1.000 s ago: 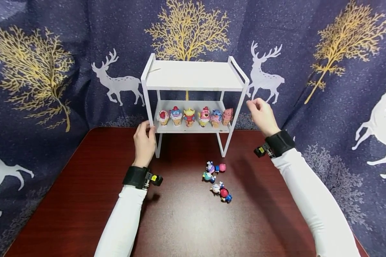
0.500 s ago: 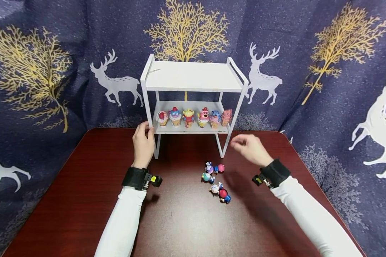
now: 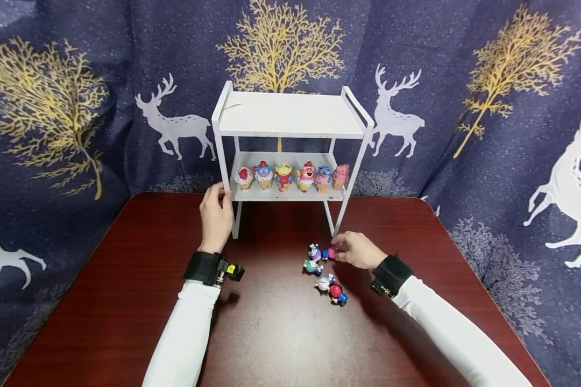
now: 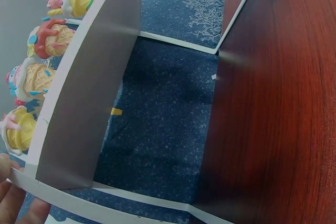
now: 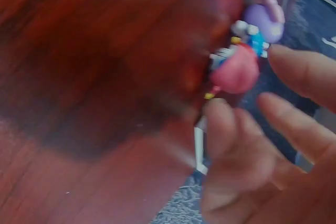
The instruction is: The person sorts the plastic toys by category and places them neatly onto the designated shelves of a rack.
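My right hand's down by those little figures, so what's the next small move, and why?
Probably have the right hand close gently on the pink-headed figure. It is right at that figure, and the right wrist view shows it open there, not closed round it. The left hand is holding the white rack, so the right seems the freer one.
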Available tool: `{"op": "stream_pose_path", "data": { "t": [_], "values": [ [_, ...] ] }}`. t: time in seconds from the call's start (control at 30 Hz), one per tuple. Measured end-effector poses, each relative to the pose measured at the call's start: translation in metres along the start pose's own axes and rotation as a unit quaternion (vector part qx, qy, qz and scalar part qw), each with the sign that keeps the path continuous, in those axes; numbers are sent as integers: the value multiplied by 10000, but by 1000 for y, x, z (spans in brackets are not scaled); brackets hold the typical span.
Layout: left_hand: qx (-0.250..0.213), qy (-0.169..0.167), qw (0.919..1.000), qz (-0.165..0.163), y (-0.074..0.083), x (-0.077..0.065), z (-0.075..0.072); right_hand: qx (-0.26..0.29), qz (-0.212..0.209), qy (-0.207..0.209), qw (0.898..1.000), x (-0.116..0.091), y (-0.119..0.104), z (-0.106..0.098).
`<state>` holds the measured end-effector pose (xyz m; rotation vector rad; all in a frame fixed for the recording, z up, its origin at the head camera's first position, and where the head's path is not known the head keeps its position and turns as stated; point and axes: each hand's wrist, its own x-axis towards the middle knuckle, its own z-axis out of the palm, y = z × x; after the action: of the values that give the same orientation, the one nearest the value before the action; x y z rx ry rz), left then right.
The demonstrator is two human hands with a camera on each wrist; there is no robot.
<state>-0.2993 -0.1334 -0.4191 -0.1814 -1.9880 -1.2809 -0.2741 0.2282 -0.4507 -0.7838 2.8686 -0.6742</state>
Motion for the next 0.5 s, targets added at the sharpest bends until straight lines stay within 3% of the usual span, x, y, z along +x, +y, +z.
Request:
{"op": "stream_pose_path", "data": {
  "t": [0.23, 0.5],
  "values": [
    [-15, -81, 10000, -45, -1, 0, -1, -493, -122, -210, 9985, 3, 7, 15],
    [-12, -132, 9999, -69, 1, 1, -2, -328, -127, -25, 9994, 4, 12, 17]
  ]
}}
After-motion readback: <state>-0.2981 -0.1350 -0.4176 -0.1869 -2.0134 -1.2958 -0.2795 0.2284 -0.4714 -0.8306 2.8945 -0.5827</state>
